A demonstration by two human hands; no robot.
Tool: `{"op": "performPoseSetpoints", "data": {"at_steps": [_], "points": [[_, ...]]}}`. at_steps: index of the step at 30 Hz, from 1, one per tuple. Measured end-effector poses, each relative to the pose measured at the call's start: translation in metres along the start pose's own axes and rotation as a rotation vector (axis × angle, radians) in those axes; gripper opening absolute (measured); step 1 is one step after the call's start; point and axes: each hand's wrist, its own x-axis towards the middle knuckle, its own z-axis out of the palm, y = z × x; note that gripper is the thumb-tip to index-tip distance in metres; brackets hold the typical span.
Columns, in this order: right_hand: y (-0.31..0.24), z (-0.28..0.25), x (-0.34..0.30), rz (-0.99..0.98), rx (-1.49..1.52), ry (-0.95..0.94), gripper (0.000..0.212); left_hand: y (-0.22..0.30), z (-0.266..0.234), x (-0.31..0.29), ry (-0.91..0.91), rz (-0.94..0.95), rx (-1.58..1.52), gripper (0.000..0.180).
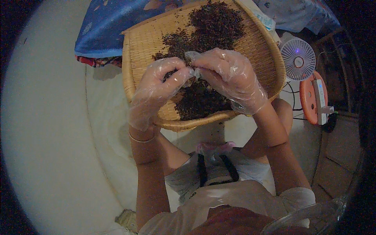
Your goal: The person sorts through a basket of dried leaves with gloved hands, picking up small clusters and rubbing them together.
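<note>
Looks mid-step: picking over dark, crumbly, dried-looking plant material (217, 23) by hand. Heaped at far end and near rim of shallow, tan, woven-bamboo basket (141, 45), scattered thinner between. Wearing loose, clear plastic film gloves (143, 106). Pinching with left hand (161, 76), thumb and index together; pinching likewise with right hand (231, 72), fingertips meeting above middle of basket. Apparently clamped on a bit of the same material; can't tell exact piece, too small and partly hidden by film. Next probably calls for drawing fingertips apart gently, over basket, without catching slack film.
</note>
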Motion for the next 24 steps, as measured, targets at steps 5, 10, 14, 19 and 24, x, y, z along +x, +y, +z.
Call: {"op": "performPoseSetpoints", "data": {"at_steps": [5, 10, 14, 19, 24], "points": [[-0.003, 0.001, 0.002, 0.008, -0.025, 0.022, 0.027, -0.009, 0.001, 0.0, 0.049, 0.227, 0.204, 0.019], [-0.001, -0.004, 0.004, 0.106, 0.167, 0.018, 0.018, -0.004, 0.005, -0.007, 0.089, 0.198, 0.268, 0.016], [-0.012, -0.009, 0.003, 0.509, 0.592, -0.026, 0.016, -0.007, 0.005, -0.009, 0.171, 0.062, 0.109, 0.014], [-0.01, -0.015, 0.003, 0.706, 0.955, 0.006, 0.019, -0.021, -0.002, -0.005, 0.133, 0.257, 0.199, 0.014], [-0.014, -0.019, 0.008, 0.779, 1.024, -0.021, 0.024, -0.011, 0.0, -0.005, 0.116, 0.071, 0.046, 0.011]]}}
